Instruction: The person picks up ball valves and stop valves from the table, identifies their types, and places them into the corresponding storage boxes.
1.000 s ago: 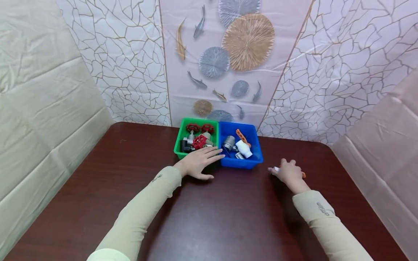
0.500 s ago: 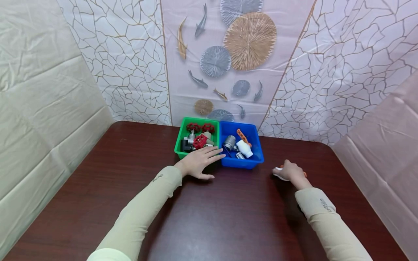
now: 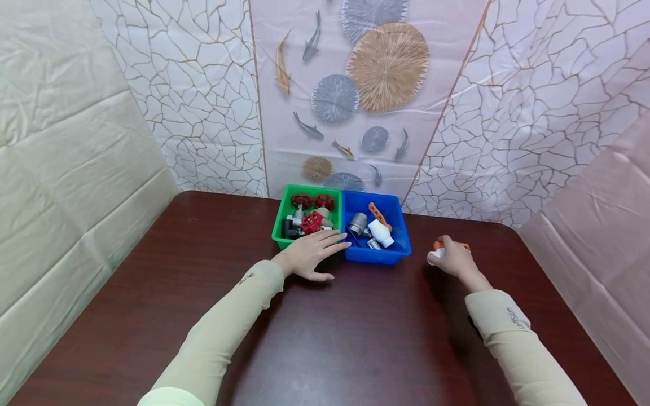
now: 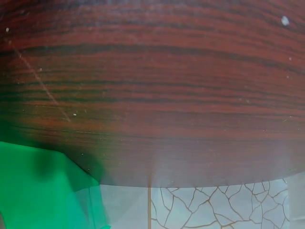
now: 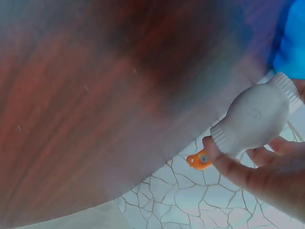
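My right hand (image 3: 454,260) holds a white plastic ball valve (image 5: 257,117) to the right of the blue bin. In the right wrist view, fingers and thumb curl around the valve's ribbed ends, and part of its orange handle (image 5: 198,160) shows past a fingertip. My left hand (image 3: 311,255) lies with straight, spread fingers at the front of the green bin (image 3: 281,241), fingertips reaching toward the rim shared with the blue bin (image 3: 376,256). The left wrist view shows no hand, only the tabletop and the green bin's side.
Red-handwheel valves (image 3: 311,222) and a black fitting (image 3: 287,225) lie in the green bin. In the blue bin are a metal fitting (image 3: 358,223), another white valve (image 3: 381,233) and an orange handle (image 3: 378,214). A patterned cloth wall (image 3: 335,135) stands behind the table.
My right hand has closed its grip on the ball valve and turned it, shifting slightly toward the back of the table. The left hand has stayed in place.
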Motion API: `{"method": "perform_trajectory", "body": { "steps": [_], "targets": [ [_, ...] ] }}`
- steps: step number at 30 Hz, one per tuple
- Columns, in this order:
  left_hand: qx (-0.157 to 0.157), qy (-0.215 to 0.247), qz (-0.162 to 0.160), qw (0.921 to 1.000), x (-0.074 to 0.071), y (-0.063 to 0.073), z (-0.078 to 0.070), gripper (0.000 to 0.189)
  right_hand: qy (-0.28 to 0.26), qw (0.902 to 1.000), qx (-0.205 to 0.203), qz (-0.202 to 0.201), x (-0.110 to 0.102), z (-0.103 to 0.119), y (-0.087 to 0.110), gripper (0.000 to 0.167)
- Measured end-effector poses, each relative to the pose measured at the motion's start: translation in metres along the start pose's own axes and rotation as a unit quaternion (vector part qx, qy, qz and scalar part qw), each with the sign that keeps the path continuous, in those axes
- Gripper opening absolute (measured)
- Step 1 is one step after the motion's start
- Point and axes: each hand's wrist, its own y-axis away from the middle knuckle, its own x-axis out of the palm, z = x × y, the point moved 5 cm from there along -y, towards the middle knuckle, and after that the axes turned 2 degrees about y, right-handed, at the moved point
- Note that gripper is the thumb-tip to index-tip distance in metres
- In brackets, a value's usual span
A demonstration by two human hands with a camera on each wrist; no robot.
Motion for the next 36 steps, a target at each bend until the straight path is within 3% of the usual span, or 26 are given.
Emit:
{"method": "perform_trajectory", "body": {
  "steps": [8,17,26,36],
  "targets": [
    [0.002,-0.004,-0.008,1.0,0.001,0.001,0.0,0.082,-0.054,0.9973,-0.018,-0.046,-0.02,0.012,-0.008,0.056],
    [0.003,-0.01,-0.01,0.9999,0.003,0.001,0.001,0.082,-0.059,0.9914,-0.086,-0.079,-0.028,0.054,-0.027,0.055],
    [0.003,-0.004,-0.009,0.9999,0.001,-0.002,0.0,0.082,-0.028,0.9862,-0.157,-0.043,-0.008,0.097,-0.047,0.056],
    [-0.002,-0.01,-0.007,0.9999,0.004,0.0,0.001,0.082,-0.001,0.9806,-0.195,-0.015,0.015,0.117,-0.051,0.06]
  ]
}}
